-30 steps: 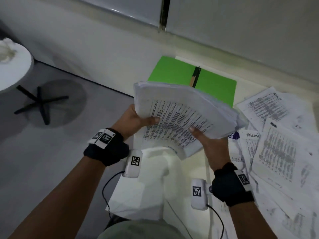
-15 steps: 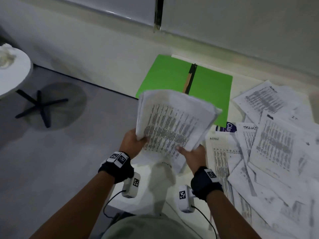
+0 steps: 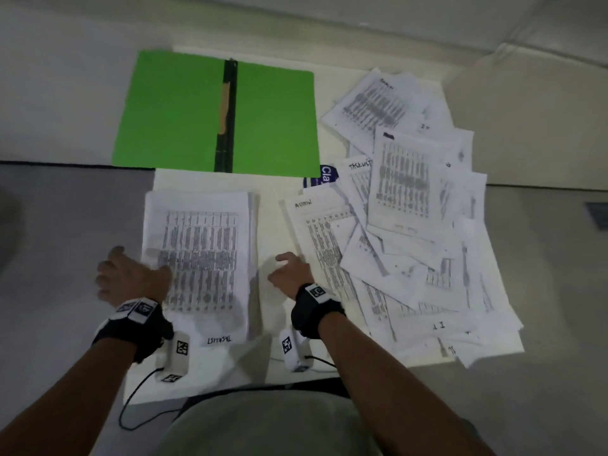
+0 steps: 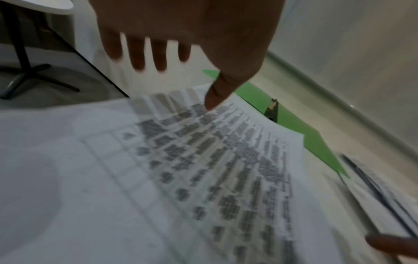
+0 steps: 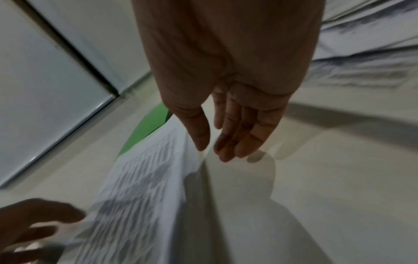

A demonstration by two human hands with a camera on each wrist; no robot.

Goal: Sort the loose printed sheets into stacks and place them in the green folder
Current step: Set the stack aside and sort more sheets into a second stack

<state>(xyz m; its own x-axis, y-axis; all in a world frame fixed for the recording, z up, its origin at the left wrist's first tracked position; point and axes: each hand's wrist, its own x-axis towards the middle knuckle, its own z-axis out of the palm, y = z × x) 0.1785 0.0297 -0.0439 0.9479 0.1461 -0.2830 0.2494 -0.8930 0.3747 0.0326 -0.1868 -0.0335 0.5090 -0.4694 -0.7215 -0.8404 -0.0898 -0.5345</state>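
- Previously gripped in both hands, the stack of sheets [image 3: 197, 258] now lies flat on the table [image 3: 276, 225], near the open green folder [image 3: 171, 110].
- Left hand [image 3: 131, 278], fingers spread, thumb on the stack.
- Right hand [image 3: 291, 271] relaxed, empty, beside the loose sheets [image 3: 411, 225].

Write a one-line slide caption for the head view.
Both open hands, left hand and right hand, flank a squared stack of printed sheets below the open green folder.

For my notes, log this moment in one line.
paper stack on table | green folder open | left hand open | right hand open
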